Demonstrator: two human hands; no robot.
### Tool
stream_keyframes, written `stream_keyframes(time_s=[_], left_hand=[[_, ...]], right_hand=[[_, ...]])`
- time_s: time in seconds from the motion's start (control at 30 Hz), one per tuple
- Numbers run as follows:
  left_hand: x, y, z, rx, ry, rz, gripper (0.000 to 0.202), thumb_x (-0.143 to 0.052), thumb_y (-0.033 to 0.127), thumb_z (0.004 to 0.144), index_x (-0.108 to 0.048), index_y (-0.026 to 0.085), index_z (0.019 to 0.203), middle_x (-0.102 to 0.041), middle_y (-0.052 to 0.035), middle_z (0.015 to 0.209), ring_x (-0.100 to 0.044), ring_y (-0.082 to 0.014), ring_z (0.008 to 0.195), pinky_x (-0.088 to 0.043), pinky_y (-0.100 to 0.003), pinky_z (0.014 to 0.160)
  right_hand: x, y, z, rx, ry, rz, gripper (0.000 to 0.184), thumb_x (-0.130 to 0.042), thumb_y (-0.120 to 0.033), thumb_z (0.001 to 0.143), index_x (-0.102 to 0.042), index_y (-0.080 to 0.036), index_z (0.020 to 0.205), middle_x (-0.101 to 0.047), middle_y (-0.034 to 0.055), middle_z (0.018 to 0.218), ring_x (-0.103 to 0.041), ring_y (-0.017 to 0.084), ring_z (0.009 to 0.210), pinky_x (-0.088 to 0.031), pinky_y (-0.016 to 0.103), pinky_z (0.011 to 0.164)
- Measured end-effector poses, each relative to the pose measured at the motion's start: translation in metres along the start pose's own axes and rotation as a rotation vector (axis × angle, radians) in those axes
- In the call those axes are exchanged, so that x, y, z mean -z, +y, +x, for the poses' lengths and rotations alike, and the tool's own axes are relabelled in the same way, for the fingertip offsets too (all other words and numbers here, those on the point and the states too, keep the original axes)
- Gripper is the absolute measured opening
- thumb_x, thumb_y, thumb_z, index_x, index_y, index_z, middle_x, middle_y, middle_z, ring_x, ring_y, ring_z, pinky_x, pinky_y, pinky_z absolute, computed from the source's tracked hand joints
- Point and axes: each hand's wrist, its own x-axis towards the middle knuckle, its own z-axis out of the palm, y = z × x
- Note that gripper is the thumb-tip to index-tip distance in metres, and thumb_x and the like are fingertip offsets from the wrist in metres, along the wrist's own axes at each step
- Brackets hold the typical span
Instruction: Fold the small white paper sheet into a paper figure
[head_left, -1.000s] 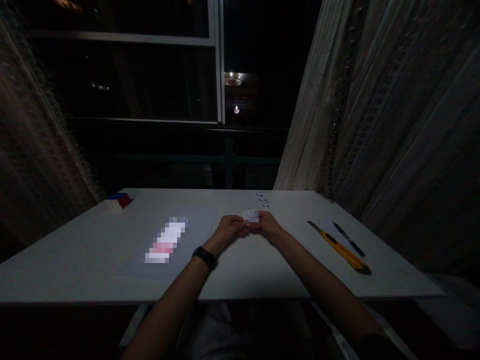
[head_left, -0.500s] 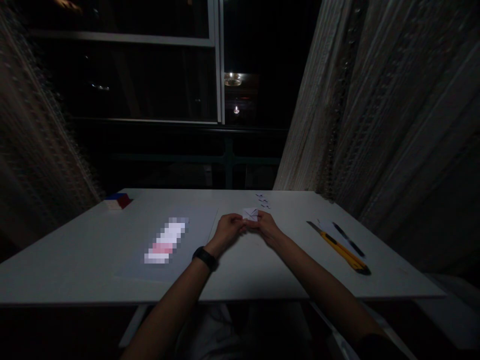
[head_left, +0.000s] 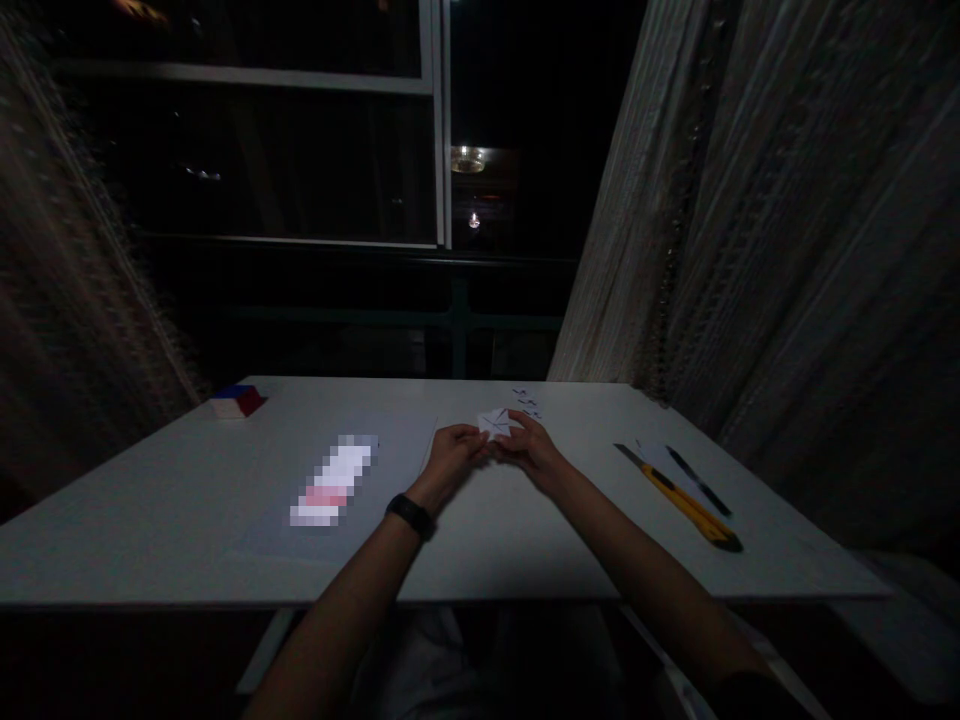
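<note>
Over the middle of the white table (head_left: 517, 545), a small folded piece of white paper (head_left: 493, 424) with dark crease-like lines is held between both hands. My left hand (head_left: 455, 450), with a black band on its wrist, pinches the paper's lower left edge. My right hand (head_left: 531, 447) grips it from the right, its index finger along the upper right corner and the thumb below. The undersides of the fingers are hidden. Just beyond the right hand, several small dark marks (head_left: 526, 402) show on the tabletop; I cannot make out what they are.
A yellow utility knife (head_left: 686, 508), blade out, lies at right beside a black pen (head_left: 697, 480) on a paper slip. At left, a blurred bright rectangle (head_left: 334, 482) rests on a pale sheet (head_left: 405, 455). A coloured cube (head_left: 237, 401) sits at the far left.
The folded paper has shifted slightly left and up and is turned a little in the hands. My right index finger has moved up to its top corner.
</note>
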Motion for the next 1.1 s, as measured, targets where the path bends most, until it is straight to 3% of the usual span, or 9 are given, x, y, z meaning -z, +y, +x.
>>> stream_keyframes(time_s=[0.17,0.4,0.57,0.67,0.83,1.0,1.1], left_hand=[[0.0008,-0.004,0.0015,-0.071,-0.044,0.118,0.029,-0.075,0.033,0.055,-0.063,0.008,0.063,-0.058,-0.0039,0.053,-0.051,-0.0094,0.047,-0.038,-0.021,0.047],[0.0084,-0.0098,0.0066,-0.131,-0.131,0.332,0.022,-0.065,0.031,0.065,-0.066,0.009,0.062,-0.058,-0.0034,0.052,-0.05,-0.0096,0.048,-0.036,-0.02,0.046],[0.0094,-0.0095,0.0069,-0.139,-0.082,0.457,0.019,-0.064,0.029,0.066,-0.068,0.011,0.064,-0.059,-0.0035,0.051,-0.051,-0.0105,0.047,-0.035,-0.021,0.046],[0.0082,-0.0086,0.0067,-0.125,-0.042,0.397,0.019,-0.067,0.029,0.064,-0.069,0.01,0.069,-0.061,-0.0042,0.053,-0.053,-0.0114,0.048,-0.038,-0.022,0.048],[0.0064,-0.0086,0.0055,-0.113,-0.038,0.296,0.022,-0.069,0.03,0.062,-0.068,0.009,0.068,-0.061,-0.0046,0.053,-0.052,-0.0106,0.047,-0.039,-0.022,0.048],[0.0046,-0.0083,0.0033,-0.047,-0.045,0.151,0.03,-0.072,0.037,0.059,-0.067,0.008,0.067,-0.063,-0.0059,0.057,-0.053,-0.0102,0.049,-0.039,-0.022,0.049],[0.0038,-0.0071,0.0022,-0.036,-0.045,0.177,0.034,-0.07,0.042,0.061,-0.066,0.008,0.065,-0.062,-0.006,0.057,-0.052,-0.0103,0.049,-0.039,-0.022,0.049]], right_hand=[[0.001,0.0015,0.0025,0.021,0.035,-0.082,0.045,-0.077,-0.025,0.051,-0.057,-0.021,0.091,-0.065,-0.0002,0.074,-0.061,0.015,0.06,-0.049,0.027,0.055],[0.002,-0.0008,0.0028,0.113,0.006,-0.158,0.064,-0.077,-0.019,0.043,-0.054,-0.022,0.103,-0.061,-0.0038,0.063,-0.057,0.013,0.057,-0.047,0.028,0.057],[0.0036,-0.002,0.0027,0.147,0.006,-0.3,0.045,-0.077,-0.016,0.039,-0.063,-0.017,0.082,-0.063,0.0021,0.077,-0.058,0.015,0.066,-0.044,0.029,0.06],[0.0036,-0.002,0.0011,0.15,0.009,-0.321,0.045,-0.077,-0.016,0.041,-0.065,-0.018,0.084,-0.063,0.0034,0.08,-0.058,0.019,0.075,-0.044,0.029,0.062],[0.0019,-0.0007,0.0002,0.081,0.003,-0.24,0.052,-0.076,-0.017,0.04,-0.063,-0.018,0.09,-0.063,0.0009,0.069,-0.057,0.015,0.06,-0.044,0.027,0.054],[-0.0003,0.0023,0.0018,0.128,0.076,-0.225,0.047,-0.075,-0.017,0.04,-0.061,-0.016,0.085,-0.063,0.0,0.064,-0.056,0.014,0.054,-0.043,0.025,0.051],[0.0,0.0048,0.0035,0.151,0.086,-0.238,0.046,-0.074,-0.017,0.041,-0.061,-0.015,0.085,-0.063,-0.0002,0.063,-0.056,0.014,0.054,-0.042,0.024,0.05]])
